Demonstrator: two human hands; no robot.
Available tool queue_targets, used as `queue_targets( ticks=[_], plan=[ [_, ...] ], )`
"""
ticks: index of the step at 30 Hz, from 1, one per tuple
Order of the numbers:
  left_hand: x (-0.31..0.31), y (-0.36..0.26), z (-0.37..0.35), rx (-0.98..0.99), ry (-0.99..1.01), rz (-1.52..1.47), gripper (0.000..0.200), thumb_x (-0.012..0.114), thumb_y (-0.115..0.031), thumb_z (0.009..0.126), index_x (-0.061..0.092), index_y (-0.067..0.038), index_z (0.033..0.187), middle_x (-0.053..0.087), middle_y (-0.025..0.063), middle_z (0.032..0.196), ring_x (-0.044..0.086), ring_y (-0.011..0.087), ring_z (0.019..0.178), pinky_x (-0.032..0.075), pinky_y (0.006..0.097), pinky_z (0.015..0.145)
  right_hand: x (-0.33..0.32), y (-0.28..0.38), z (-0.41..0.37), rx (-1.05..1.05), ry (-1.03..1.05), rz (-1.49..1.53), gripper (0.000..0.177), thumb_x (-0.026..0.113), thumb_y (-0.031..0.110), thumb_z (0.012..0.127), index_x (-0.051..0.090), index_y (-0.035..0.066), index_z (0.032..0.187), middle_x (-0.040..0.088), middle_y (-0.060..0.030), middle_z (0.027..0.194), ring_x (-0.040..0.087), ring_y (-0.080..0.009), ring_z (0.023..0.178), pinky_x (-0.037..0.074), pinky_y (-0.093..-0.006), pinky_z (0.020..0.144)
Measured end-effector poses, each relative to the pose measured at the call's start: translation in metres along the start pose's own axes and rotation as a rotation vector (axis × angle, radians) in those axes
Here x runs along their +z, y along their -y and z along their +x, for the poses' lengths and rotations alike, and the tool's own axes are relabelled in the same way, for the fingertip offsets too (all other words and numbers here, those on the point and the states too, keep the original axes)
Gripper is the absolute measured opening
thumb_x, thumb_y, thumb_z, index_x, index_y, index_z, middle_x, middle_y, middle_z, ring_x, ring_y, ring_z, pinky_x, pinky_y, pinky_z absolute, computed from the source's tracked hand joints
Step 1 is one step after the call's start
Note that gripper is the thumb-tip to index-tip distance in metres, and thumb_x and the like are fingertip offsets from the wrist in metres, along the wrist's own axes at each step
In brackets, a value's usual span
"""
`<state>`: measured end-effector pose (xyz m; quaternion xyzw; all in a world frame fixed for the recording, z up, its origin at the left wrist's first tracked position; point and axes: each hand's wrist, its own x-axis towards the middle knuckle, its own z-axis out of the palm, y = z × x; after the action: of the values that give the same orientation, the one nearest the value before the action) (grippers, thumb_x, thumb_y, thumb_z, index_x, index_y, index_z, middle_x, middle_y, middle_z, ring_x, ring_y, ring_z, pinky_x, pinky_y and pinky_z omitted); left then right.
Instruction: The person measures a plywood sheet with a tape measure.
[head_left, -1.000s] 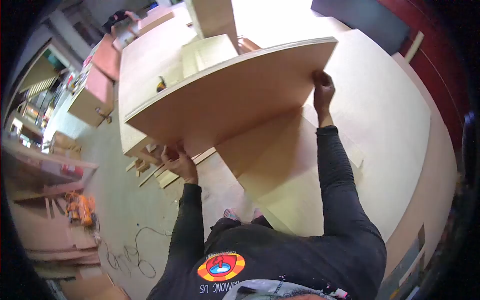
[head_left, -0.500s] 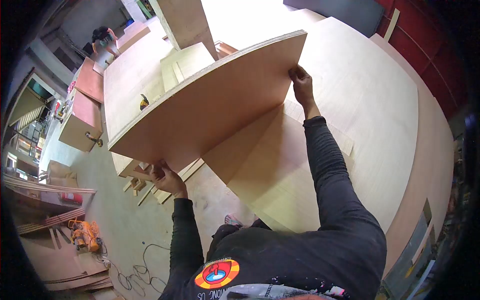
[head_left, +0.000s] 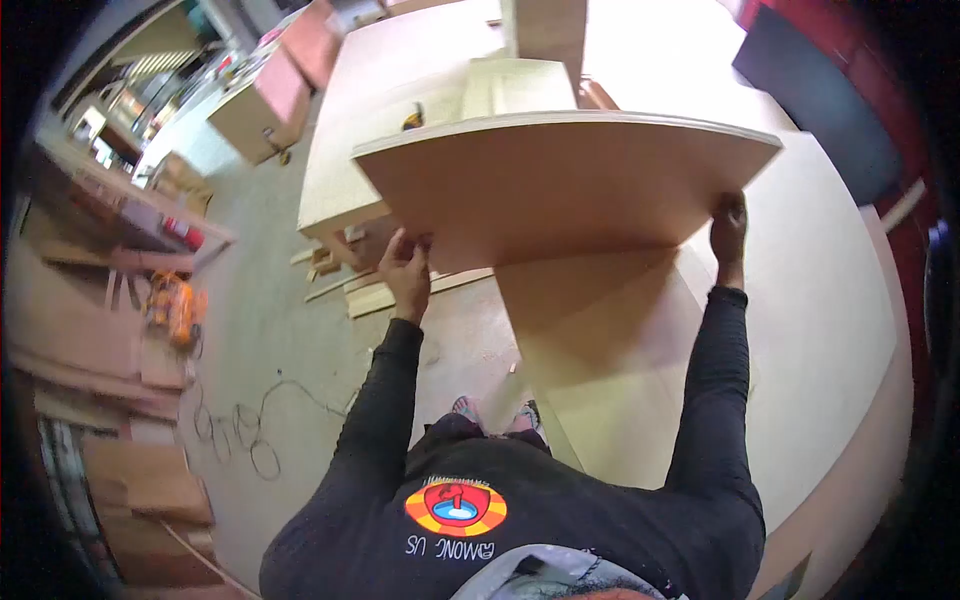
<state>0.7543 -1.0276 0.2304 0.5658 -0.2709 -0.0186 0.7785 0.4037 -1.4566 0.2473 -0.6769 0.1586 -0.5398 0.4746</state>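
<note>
Left hand (head_left: 405, 262): closed on the near edge of the plywood panel (head_left: 560, 180), at its left end; fingers curled up against the board's lower face; black sleeve runs back to the body

Right hand (head_left: 728, 225): clamped on the same near edge at the right end, fingers wrapped around the rim, arm stretched out straight

Plywood panel: one pale rectangular board, held off the ground between the two hands and tilted so that its broad underside faces the camera; far long edge highest, a thin edge band showing along it; the board spans the whole gap from one hand to the other and lies forward of and above both

Large sheet (head_left: 820, 300): pale plywood lying flat beneath and to the right of the held board, under the right arm

Smaller sheet (head_left: 600, 340): tan board directly below the panel, in its shadow, at the large sheet's left side; whether it rests on that sheet cannot be told

Feet (head_left: 490, 412): on the floor between the arms, near the smaller sheet's corner

Wood strips (head_left: 375, 295): offcuts on the floor just below the left hand

Worktop (head_left: 380, 110): pale slab beyond the panel, a small yellow-and-black item (head_left: 412, 120) on it

Orange power tool (head_left: 172, 305): on the floor well to the left, black cable (head_left: 240, 430) looping near it
</note>
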Motion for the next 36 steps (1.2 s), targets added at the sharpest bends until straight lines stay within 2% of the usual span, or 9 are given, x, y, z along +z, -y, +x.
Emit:
queue_targets(
  ticks=[7, 12, 17, 22, 25, 27, 32, 34, 36],
  plan=[
    [0.008, 0.002, -0.003, -0.128, -0.01, 0.018, 0.022, 0.058, -0.006, 0.092, 0.062, 0.003, 0.111, 0.067, 0.0055, 0.104, 0.06, 0.0116, 0.094, 0.048, 0.0267, 0.087, 0.014, 0.01, 0.001, 0.068, -0.086, 0.033, 0.025, 0.053, 0.025, 0.098, 0.055, 0.006, 0.113, 0.056, 0.0, 0.095, 0.05, -0.0127, 0.087, 0.042, -0.0288, 0.081],
    [0.019, 0.002, 0.003, 0.019, -0.111, -0.016, 0.025, 0.058, -0.005, 0.092, 0.062, 0.004, 0.114, 0.067, 0.0043, 0.101, 0.06, 0.0088, 0.089, 0.048, 0.0243, 0.079, 0.005, -0.006, 0.02, 0.075, -0.065, 0.001, 0.041, 0.055, 0.037, 0.095, 0.053, 0.001, 0.116, 0.06, -0.0039, 0.103, 0.052, -0.0139, 0.093, 0.043, -0.0293, 0.084],
    [0.021, -0.081, 0.063, 0.29, -0.144, 0.213, 0.017, 0.061, -0.008, 0.09, 0.069, 0.003, 0.099, 0.069, 0.0023, 0.083, 0.061, 0.0082, 0.075, 0.049, 0.0242, 0.069, 0.027, 0.092, 0.063, 0.069, -0.05, -0.184, 0.048, 0.057, 0.036, 0.094, 0.053, -0.006, 0.116, 0.061, -0.0062, 0.1, 0.055, -0.0147, 0.089, 0.047, -0.0292, 0.079],
    [0.012, -0.126, 0.074, -0.072, 0.039, 0.276, 0.026, 0.07, -0.018, 0.087, 0.069, 0.004, 0.101, 0.069, 0.0056, 0.088, 0.06, 0.0082, 0.074, 0.048, 0.0216, 0.067, -0.001, 0.143, 0.036, 0.463, -0.17, -0.188, 0.042, 0.057, 0.033, 0.094, 0.058, -0.006, 0.109, 0.062, -0.008, 0.095, 0.057, -0.0143, 0.081, 0.049, -0.0295, 0.07],
    [0.008, -0.093, 0.046, -0.326, 0.275, 0.455, 0.023, 0.069, -0.017, 0.087, 0.071, 0.004, 0.094, 0.063, -0.0033, 0.071, 0.049, 0.002, 0.061, 0.042, 0.0201, 0.055, -0.068, 0.103, -0.052, 0.545, -0.195, -0.746, 0.046, 0.059, 0.036, 0.091, 0.062, -0.009, 0.094, 0.064, -0.0082, 0.085, 0.057, -0.0144, 0.075, 0.047, -0.0324, 0.064],
    [0.014, -0.037, 0.015, -0.207, 0.372, 0.36, 0.019, 0.071, -0.017, 0.086, 0.073, 0.002, 0.086, 0.061, -0.0062, 0.066, 0.049, 0.0029, 0.057, 0.039, 0.02, 0.051, -0.063, 0.144, -0.132, 0.751, -0.297, -0.692, 0.048, 0.061, 0.038, 0.089, 0.063, -0.01, 0.091, 0.063, -0.0089, 0.08, 0.056, -0.0161, 0.072, 0.047, -0.0342, 0.064],
    [0.073, -0.014, -0.036, -0.354, 0.803, 0.65, 0.031, 0.072, -0.031, 0.081, 0.073, 0.001, 0.08, 0.06, 0.0013, 0.055, 0.052, 0.0073, 0.049, 0.042, 0.0253, 0.048, -0.099, 0.2, -0.31, 0.896, -0.565, -0.706, 0.046, 0.06, 0.035, 0.09, 0.064, -0.011, 0.094, 0.063, -0.0096, 0.077, 0.054, -0.0164, 0.067, 0.046, -0.0343, 0.061],
    [0.095, 0.0, -0.046, -0.376, 0.913, 0.652, 0.034, 0.072, -0.034, 0.08, 0.073, 0.001, 0.079, 0.061, 0.0044, 0.055, 0.054, 0.0093, 0.049, 0.043, 0.0272, 0.048, -0.112, 0.219, -0.362, 1.207, -0.62, -0.951, 0.045, 0.058, 0.031, 0.092, 0.062, -0.014, 0.096, 0.065, -0.0108, 0.081, 0.057, -0.017, 0.068, 0.047, -0.0347, 0.061],
    [0.113, 0.016, -0.048, -0.292, 1.053, 0.707, 0.036, 0.072, -0.037, 0.079, 0.073, -0.001, 0.079, 0.066, 0.0104, 0.06, 0.06, 0.0165, 0.05, 0.047, 0.0319, 0.051, -0.088, 0.235, -0.389, 1.156, -0.756, -0.853, 0.046, 0.058, 0.031, 0.091, 0.062, -0.015, 0.093, 0.065, -0.0126, 0.079, 0.057, -0.0172, 0.068, 0.047, -0.0349, 0.062]
  ],
)
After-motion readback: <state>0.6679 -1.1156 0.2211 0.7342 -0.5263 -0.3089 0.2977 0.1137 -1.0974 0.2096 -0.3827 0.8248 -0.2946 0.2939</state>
